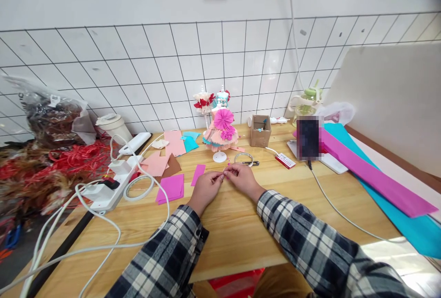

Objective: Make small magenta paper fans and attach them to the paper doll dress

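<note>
My left hand (208,188) and my right hand (243,180) meet over the middle of the wooden table, fingertips pinched together. Whatever lies between them is too small or hidden to make out. Just behind them stands a small dress form (223,132) in a paper dress with a magenta pleated fan. A ring of tape (235,158) and a dark slim tool (254,163) lie beyond my right hand. Left of my left hand are a magenta paper strip (197,174) and a stack of magenta paper squares (171,188).
A white power strip (115,187) with looping cables takes up the left side. Peach paper (174,142) and blue paper (190,140) lie behind it. A small cardboard box (260,131), a phone (308,138) on a cable and long magenta paper (375,176) are to the right.
</note>
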`<action>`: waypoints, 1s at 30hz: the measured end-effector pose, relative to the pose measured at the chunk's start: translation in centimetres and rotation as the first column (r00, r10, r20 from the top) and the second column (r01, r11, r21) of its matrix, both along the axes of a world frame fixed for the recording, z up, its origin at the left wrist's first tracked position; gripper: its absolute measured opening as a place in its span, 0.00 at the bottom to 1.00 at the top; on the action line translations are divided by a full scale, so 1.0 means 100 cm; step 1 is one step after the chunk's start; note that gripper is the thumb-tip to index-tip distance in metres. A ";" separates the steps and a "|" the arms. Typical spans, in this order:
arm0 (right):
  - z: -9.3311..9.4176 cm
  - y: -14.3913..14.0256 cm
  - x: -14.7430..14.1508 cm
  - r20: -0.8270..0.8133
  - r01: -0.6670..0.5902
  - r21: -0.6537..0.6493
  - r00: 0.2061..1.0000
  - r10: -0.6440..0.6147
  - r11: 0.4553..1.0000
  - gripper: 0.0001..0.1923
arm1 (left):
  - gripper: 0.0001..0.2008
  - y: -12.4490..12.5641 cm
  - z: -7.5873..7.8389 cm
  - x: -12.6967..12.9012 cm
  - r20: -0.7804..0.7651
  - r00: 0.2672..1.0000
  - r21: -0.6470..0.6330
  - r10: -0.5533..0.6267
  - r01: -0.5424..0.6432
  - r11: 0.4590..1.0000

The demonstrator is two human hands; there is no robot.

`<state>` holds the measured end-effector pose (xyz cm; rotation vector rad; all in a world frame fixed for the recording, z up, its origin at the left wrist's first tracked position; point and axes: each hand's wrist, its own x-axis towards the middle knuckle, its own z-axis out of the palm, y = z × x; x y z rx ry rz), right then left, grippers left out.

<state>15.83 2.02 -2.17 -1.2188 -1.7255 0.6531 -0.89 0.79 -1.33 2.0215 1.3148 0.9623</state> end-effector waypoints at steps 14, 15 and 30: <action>0.003 -0.002 0.000 -0.050 -0.032 -0.011 0.998 0.031 0.999 0.08 | 0.13 -0.002 0.002 0.001 0.021 0.998 -0.027 0.066 -0.065 0.997; 0.003 -0.002 0.000 -0.052 -0.049 -0.014 0.997 0.048 0.999 0.08 | 0.13 -0.002 0.002 0.001 0.011 0.998 -0.030 0.068 -0.068 0.997; 0.008 -0.007 0.000 -0.086 -0.124 -0.076 0.989 0.117 0.989 0.08 | 0.10 -0.005 0.011 0.002 0.011 0.985 -0.026 0.174 -0.174 0.984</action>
